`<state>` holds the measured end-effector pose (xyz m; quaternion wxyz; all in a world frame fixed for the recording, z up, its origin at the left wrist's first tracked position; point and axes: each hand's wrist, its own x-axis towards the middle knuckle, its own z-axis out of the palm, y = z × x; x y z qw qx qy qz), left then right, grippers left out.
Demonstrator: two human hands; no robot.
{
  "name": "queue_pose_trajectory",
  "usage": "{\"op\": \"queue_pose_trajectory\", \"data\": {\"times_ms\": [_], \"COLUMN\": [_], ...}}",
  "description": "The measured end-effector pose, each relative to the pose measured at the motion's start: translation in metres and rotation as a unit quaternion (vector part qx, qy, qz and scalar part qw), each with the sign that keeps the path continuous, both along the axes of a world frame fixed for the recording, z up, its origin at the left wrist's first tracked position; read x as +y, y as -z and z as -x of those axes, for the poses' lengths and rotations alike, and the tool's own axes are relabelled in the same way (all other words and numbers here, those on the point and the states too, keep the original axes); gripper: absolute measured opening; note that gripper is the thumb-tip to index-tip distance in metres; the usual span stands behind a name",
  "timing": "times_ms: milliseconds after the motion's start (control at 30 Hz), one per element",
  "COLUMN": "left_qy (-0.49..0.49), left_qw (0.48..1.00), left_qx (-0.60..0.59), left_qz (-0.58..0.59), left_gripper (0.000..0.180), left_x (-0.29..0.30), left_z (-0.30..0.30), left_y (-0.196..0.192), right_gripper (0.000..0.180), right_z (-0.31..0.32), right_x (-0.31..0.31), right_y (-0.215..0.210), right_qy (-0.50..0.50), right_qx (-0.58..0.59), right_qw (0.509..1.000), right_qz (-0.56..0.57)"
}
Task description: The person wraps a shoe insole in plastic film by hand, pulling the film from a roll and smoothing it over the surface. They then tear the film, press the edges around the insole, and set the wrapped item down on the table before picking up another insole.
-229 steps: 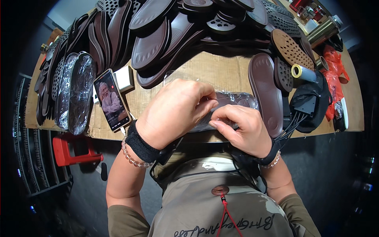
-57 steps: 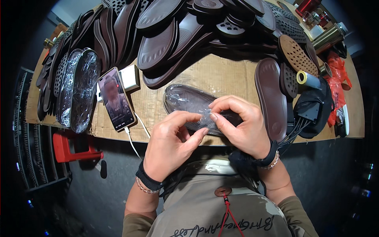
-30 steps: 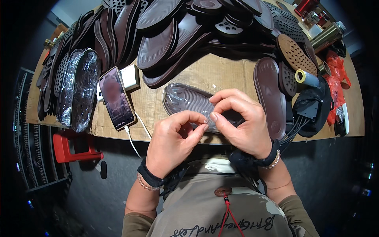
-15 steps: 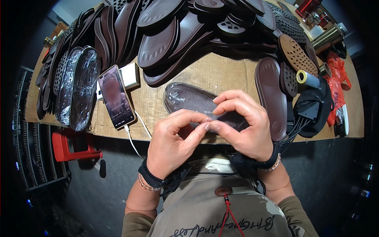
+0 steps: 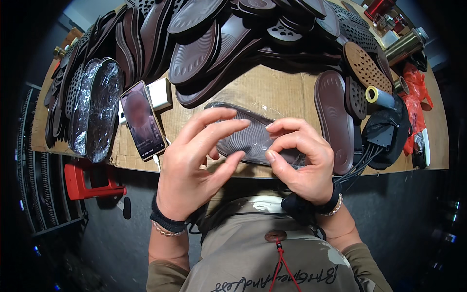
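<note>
A dark brown insole (image 5: 243,134) with fine curved ridges lies before me, with clear plastic film (image 5: 265,109) over and around it. Above its near left side my left hand (image 5: 194,155) is open, thumb and fingers spread with nothing between them. Over the insole's right end, my right hand (image 5: 306,163) is closed in a pinch, thumb against a curled finger. A bit of the clear film seems to be at those fingertips, though it is hard to see. The hands are apart, and the right one hides part of the insole.
Brown insoles (image 5: 194,58) are heaped along the table's (image 5: 287,92) far side. Left are film-wrapped insoles (image 5: 99,107), a phone (image 5: 142,121) and a white box (image 5: 159,94). At right lie a single insole (image 5: 334,121), a film roll (image 5: 382,97) and a black cable bundle (image 5: 382,136).
My left hand has moved left, away from the right, and its pinch has opened. The right hand has shifted slightly down and stays pinched. The insole's wrap shows more wrinkles.
</note>
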<state>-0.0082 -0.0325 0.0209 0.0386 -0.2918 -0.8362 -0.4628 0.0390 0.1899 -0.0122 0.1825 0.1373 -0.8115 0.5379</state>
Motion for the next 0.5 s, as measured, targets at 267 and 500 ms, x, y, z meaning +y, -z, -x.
{"op": "queue_pose_trajectory", "data": {"times_ms": [267,500], "left_qy": [0.013,0.054], "left_qw": [0.986,0.987], "left_qx": [0.048,0.071], "left_qz": [0.159,0.131], "left_gripper": [0.038,0.014], "left_x": [0.008,0.009], "left_z": [0.014,0.030], "left_y": [-0.006,-0.004], "right_gripper": [0.013,0.012], "right_z": [-0.003,-0.002], "right_x": [0.002,0.009], "right_y": [0.001,-0.001], "right_qy": [-0.029,-0.072], "right_qx": [-0.011,-0.013], "right_qw": [0.999,0.997], "right_qz": [0.021,0.005]}}
